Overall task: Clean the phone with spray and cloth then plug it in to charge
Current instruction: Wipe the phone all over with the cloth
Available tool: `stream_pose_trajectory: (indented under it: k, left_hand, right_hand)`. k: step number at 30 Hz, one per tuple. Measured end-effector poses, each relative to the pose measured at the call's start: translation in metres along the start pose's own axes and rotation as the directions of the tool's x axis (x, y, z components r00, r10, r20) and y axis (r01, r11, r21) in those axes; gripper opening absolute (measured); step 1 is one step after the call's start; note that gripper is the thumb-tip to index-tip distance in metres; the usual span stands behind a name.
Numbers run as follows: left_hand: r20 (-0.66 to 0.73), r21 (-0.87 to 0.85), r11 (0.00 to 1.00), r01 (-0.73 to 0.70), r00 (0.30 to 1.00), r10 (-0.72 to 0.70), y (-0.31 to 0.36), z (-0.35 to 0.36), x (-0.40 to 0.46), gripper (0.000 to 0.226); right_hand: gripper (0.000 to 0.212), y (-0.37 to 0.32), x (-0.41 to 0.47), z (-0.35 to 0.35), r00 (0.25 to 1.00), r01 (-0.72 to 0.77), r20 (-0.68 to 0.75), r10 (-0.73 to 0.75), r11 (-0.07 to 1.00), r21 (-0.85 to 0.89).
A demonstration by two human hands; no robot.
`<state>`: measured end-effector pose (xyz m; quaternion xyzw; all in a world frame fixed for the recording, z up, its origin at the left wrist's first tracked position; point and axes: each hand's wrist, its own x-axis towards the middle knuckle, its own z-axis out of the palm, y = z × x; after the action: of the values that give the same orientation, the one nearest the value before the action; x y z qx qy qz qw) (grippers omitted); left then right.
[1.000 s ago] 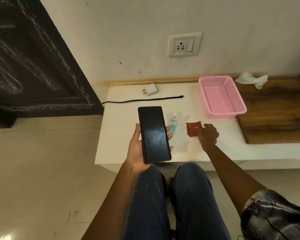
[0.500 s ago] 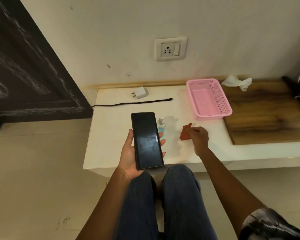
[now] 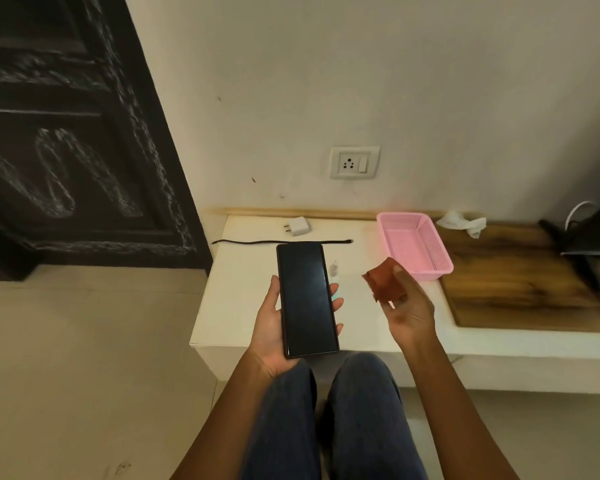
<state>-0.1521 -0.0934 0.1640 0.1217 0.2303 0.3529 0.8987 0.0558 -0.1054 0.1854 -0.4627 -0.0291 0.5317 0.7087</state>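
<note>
Rust-red cloth (image 3: 384, 279) is pinched in the right hand (image 3: 407, 306), lifted just beside the phone (image 3: 306, 298) at its 3 o'clock. The left hand (image 3: 274, 327) cradles the dark phone, screen up, long axis pointing 12 o'clock. The spray bottle (image 3: 334, 271) stands between them on the white table (image 3: 246, 271).

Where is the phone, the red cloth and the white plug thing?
phone (image 3: 307, 299): head view, middle of its dark screen.
red cloth (image 3: 385, 280): head view, middle of the cloth.
white charger plug (image 3: 298, 226): head view, its white body.
</note>
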Motion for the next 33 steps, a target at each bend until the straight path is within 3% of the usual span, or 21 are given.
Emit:
stream_pose_trajectory:
  k: [2,5,8,10,12,14,17,21,23,27,33]
  left_hand:
    - [0.019,0.013,1.000,-0.008,1.000,0.008,-0.001,0.005,-0.008,0.078]
    - [0.054,0.020,1.000,-0.014,0.998,0.013,-0.003,0.011,-0.022,0.080]
    - [0.078,0.031,0.999,-0.012,0.997,0.010,-0.004,0.017,-0.027,0.080]
    - [0.101,0.044,0.999,-0.018,0.995,0.013,-0.006,0.022,-0.038,0.081]
    - [0.112,0.052,0.998,-0.035,0.993,0.029,-0.008,0.029,-0.047,0.081]
    - [0.098,0.072,0.996,-0.050,0.994,0.042,-0.008,0.035,-0.054,0.079]
    - [0.064,0.123,0.991,-0.058,0.997,0.050,-0.010,0.040,-0.063,0.077]
    - [0.050,0.184,0.980,-0.069,0.997,0.061,-0.012,0.047,-0.070,0.077]
    - [0.052,0.186,0.979,-0.080,0.996,0.071,-0.013,0.050,-0.074,0.080]
    - [0.077,0.170,0.981,-0.096,0.994,0.084,-0.014,0.057,-0.079,0.079]
    - [0.035,0.180,0.976,-0.122,0.992,0.117,-0.013,0.060,-0.073,0.075]
  right_hand:
    - [0.048,-0.005,-0.013,0.005,0.992,-0.109,0.084,0.092,0.968,0.226]
    - [0.048,-0.011,-0.038,0.017,0.982,-0.161,0.142,0.125,0.946,0.283]
    - [0.046,-0.016,-0.051,0.027,0.973,-0.180,0.178,0.148,0.967,0.178]
    - [0.031,-0.019,-0.068,0.033,0.968,-0.158,0.201,0.148,0.987,0.035]
    - [0.022,-0.021,-0.082,0.038,0.973,-0.028,0.225,0.056,0.992,-0.126]
    - [0.022,-0.021,-0.096,0.045,0.960,0.194,0.254,-0.120,0.939,-0.286]
    - [0.018,-0.018,-0.115,0.055,0.857,0.514,0.313,-0.408,0.711,-0.480]
    - [0.018,-0.013,-0.130,0.069,0.623,0.756,0.467,-0.628,0.330,-0.565]
    - [0.017,-0.009,-0.135,0.074,0.531,0.796,0.526,-0.665,0.176,-0.579]
    - [0.024,-0.003,-0.142,0.076,0.425,0.806,0.629,-0.651,-0.044,-0.591]
    - [0.035,0.000,-0.144,0.076,0.314,0.784,0.726,-0.612,-0.264,-0.561]
